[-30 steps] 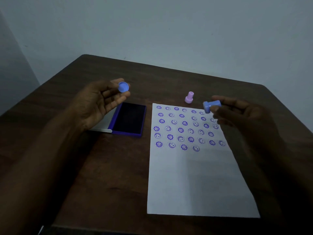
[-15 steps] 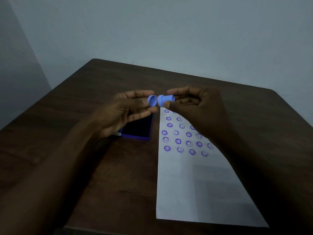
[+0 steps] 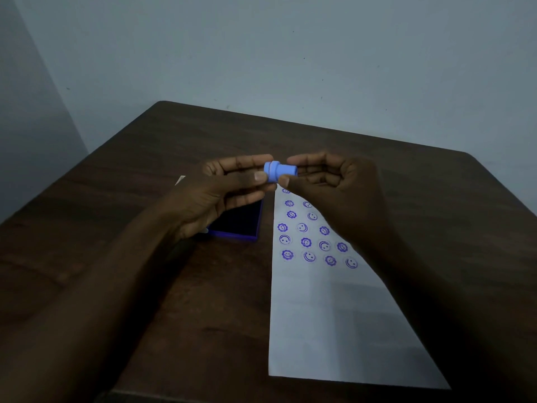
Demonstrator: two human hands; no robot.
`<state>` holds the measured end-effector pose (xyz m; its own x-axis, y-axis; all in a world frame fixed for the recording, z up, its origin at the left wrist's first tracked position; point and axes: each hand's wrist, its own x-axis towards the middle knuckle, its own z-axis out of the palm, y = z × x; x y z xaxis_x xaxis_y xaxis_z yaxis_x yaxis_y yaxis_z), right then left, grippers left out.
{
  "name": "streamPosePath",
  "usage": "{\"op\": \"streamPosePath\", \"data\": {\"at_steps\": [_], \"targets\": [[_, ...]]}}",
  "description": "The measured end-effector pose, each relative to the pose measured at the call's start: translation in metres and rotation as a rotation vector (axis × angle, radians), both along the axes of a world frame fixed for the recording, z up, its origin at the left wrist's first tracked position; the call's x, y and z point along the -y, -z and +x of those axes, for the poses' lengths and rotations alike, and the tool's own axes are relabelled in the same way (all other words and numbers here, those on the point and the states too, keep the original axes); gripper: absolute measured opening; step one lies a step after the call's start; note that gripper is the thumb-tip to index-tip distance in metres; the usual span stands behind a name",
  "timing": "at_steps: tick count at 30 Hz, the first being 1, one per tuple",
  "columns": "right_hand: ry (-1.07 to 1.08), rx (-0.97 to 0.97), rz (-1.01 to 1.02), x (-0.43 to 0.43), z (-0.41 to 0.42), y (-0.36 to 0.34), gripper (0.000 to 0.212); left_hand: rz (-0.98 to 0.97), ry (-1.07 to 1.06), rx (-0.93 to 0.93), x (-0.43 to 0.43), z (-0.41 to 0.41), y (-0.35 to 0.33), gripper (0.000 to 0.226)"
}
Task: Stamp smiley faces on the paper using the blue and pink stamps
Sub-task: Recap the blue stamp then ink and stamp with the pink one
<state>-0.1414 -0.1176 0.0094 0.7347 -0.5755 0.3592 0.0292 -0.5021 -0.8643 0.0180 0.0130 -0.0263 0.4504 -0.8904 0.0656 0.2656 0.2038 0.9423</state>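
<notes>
The blue stamp (image 3: 283, 170) lies sideways in the air above the table, with its blue cap (image 3: 269, 171) pressed onto its left end. My left hand (image 3: 229, 193) pinches the cap end between thumb and fingers. My right hand (image 3: 328, 181) grips the stamp's handle end. Below them the white paper (image 3: 334, 321) lies on the table, its far part filled with rows of purple smiley prints (image 3: 308, 242). The pink stamp is hidden from view.
A purple ink pad (image 3: 241, 225) lies open left of the paper, partly under my left hand, its lid corner (image 3: 180, 180) showing behind my wrist. The dark wooden table (image 3: 174, 301) ends at a pale wall.
My two hands came together from apart. The cap in my left hand met the stamp in my right hand and now sits on the stamp's end.
</notes>
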Motion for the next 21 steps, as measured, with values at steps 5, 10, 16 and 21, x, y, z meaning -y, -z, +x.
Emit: {"op": "streamPosePath", "data": {"at_steps": [5, 10, 16, 21], "targets": [[-0.009, -0.029, -0.028, 0.001, -0.001, 0.003, 0.029, -0.026, 0.018, 0.041, 0.003, 0.007, 0.012, 0.029], [-0.036, -0.033, -0.001, 0.005, -0.002, 0.003, 0.027, -0.052, 0.055, 0.104, 0.007, 0.013, 0.024, 0.033], [-0.041, -0.104, -0.136, 0.025, 0.005, -0.015, 0.025, -0.010, -0.020, 0.108, 0.013, 0.005, 0.017, 0.036], [0.101, -0.131, -0.271, 0.067, 0.023, -0.034, 0.026, 0.062, -0.216, 0.104, 0.009, 0.005, 0.008, 0.034]]}}
